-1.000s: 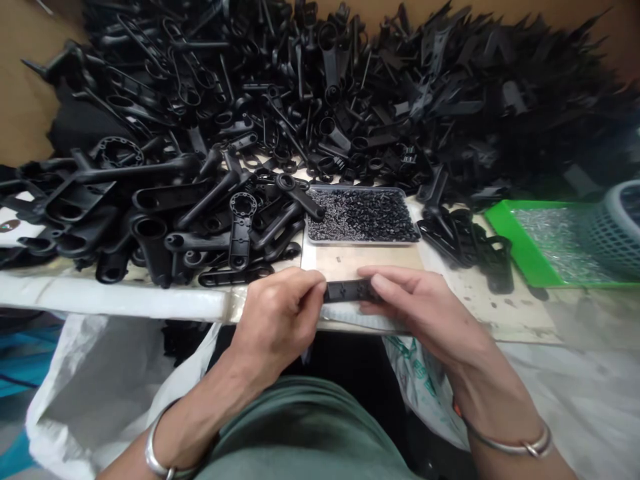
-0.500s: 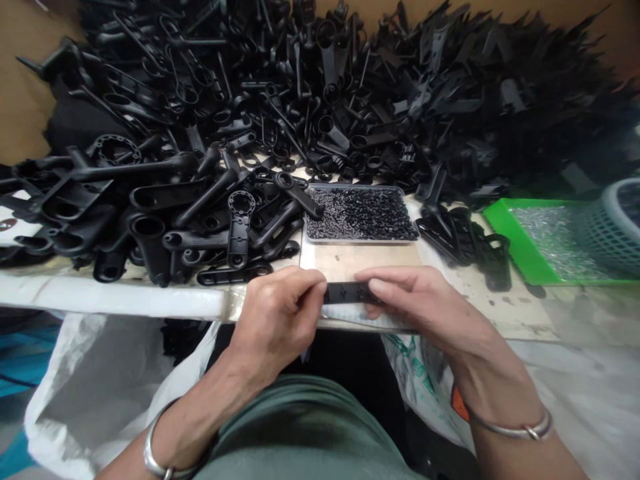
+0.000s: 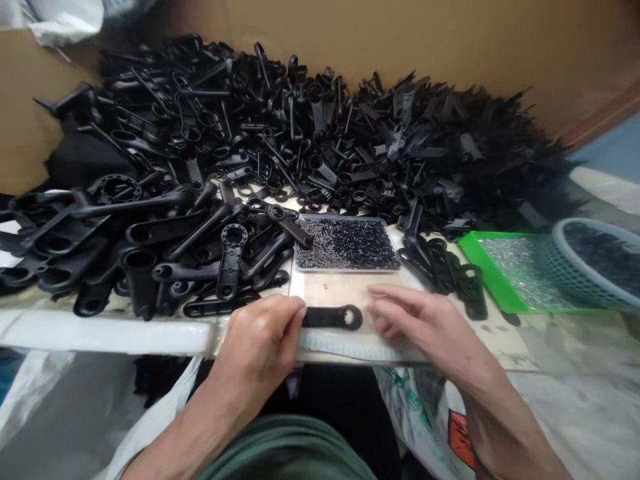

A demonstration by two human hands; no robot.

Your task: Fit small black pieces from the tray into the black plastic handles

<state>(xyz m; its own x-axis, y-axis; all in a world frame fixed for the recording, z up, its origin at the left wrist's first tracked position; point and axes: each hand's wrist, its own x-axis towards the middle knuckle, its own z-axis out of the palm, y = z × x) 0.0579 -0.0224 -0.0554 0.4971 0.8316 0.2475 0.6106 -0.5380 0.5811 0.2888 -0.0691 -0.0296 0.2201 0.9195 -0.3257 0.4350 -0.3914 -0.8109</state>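
The left hand [image 3: 263, 337] pinches a smooth black plastic bar [image 3: 333, 317] at the table's front edge; its ringed end points to three o'clock. Just beyond that end, the right hand [image 3: 417, 320] is loosely spread. At twelve o'clock lies a clear rectangular tray [image 3: 349, 270] of grainy dark bits.

The left hand [image 3: 263, 337] hides the left end of the black part [image 3: 325, 317]. Motion blurs the right hand's [image 3: 417, 320] fingertips. The tiny pieces in the clear tray [image 3: 350, 270] are too small to tell apart. At right, the basket [image 3: 573, 257] covers some of the green tray [image 3: 483, 273] and runs past the picture's edge. The far heap [image 3: 480, 153] blurs into darkness towards the right.
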